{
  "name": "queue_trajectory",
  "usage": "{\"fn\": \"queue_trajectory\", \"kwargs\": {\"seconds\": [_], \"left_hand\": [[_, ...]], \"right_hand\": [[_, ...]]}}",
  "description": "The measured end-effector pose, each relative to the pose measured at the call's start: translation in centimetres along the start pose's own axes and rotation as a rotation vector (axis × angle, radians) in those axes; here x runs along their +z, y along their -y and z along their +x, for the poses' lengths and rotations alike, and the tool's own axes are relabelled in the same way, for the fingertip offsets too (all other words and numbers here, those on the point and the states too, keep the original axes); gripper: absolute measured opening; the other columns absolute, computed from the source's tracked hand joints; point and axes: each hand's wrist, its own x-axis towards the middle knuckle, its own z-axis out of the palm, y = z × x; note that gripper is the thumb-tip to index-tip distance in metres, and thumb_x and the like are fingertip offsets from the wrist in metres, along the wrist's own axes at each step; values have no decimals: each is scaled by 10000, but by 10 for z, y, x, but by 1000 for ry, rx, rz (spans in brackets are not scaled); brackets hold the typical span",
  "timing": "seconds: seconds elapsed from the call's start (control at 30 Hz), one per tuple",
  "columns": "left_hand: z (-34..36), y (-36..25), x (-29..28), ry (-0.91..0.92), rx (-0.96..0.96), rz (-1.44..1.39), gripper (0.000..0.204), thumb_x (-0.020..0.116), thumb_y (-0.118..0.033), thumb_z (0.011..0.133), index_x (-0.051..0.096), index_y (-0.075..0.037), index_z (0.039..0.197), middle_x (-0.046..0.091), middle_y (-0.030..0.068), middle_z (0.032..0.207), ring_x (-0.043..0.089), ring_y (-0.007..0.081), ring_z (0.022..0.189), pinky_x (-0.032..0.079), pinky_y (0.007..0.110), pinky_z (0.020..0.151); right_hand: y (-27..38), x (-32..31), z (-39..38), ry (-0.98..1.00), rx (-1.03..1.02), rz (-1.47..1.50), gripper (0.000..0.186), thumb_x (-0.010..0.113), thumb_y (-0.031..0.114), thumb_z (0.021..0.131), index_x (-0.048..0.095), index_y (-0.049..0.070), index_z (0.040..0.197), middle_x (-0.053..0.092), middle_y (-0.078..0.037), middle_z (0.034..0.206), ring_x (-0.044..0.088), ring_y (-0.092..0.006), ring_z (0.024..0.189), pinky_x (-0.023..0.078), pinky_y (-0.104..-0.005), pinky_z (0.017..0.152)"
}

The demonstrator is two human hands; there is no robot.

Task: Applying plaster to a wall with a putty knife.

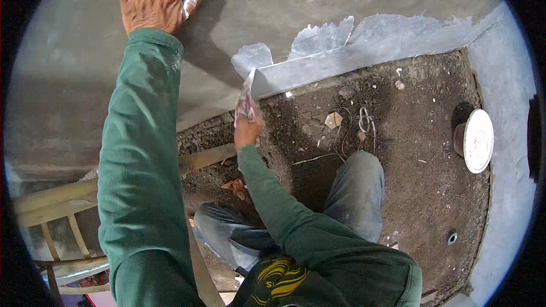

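Note:
My left hand (154, 1) lies flat on the grey wall (256, 0), fingers spread, with white paste on the thumb. Lower down, my right hand (248, 128) is closed round the handle of a putty knife (248, 88), and white smears cover its fingers. The knife's blade touches the lower wall at the left end of a pale putty strip (318, 65). This strip runs along the foot of the wall to the right corner, and its upper edge is ragged.
Bare dirt (421, 136) covers the floor, with thin wires (341, 142) and small broken pieces on it. A round white lid (479, 141) stands by the right wall (506, 136), which is coated pale. At the lower left is a wooden ladder (68, 199). My bent knees are between.

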Motion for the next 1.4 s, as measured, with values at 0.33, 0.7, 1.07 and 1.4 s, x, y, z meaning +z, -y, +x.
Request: {"fn": "queue_trajectory", "kwargs": {"seconds": [0.33, 0.7, 1.07, 1.4], "left_hand": [[3, 1, -25, 218, 52, -199, 542, 359, -423, 949, 371, -218, 1451, 243, 86, 1551, 176, 306, 1441, 40, 535, 1164], [-49, 31, 16, 26, -50, -88, 567, 441, -436, 898, 367, -304, 1444, 252, 24, 1550, 214, 262, 1426, 53, 530, 1162], [-65, 34, 19, 63, -107, -195, 596, 496, -446, 868, 327, -432, 1440, 221, -78, 1559, 187, 160, 1432, 10, 500, 1173], [-53, 35, -13, 270, -76, -122, 607, 457, -449, 931, 220, -389, 1486, 138, -53, 1584, 136, 200, 1453, 80, 528, 1173]], "right_hand": [[-41, -134, 71, 133, 391, 518, 366, 577, 96, 826, 550, 26, 1184, 627, -116, 1091, 630, -290, 976, 506, -471, 844], [-42, -79, 78, 162, 455, 594, 308, 506, 111, 901, 555, 50, 1199, 634, -115, 1115, 612, -263, 1023, 504, -443, 863], [98, -33, 31, 306, 334, 835, 336, 521, 82, 893, 528, 65, 1228, 600, -101, 1182, 589, -280, 1088, 469, -476, 964], [207, -71, 28, 418, 125, 671, 277, 541, 61, 881, 552, -6, 1149, 625, -114, 1073, 604, -231, 1004, 494, -429, 902]]}}
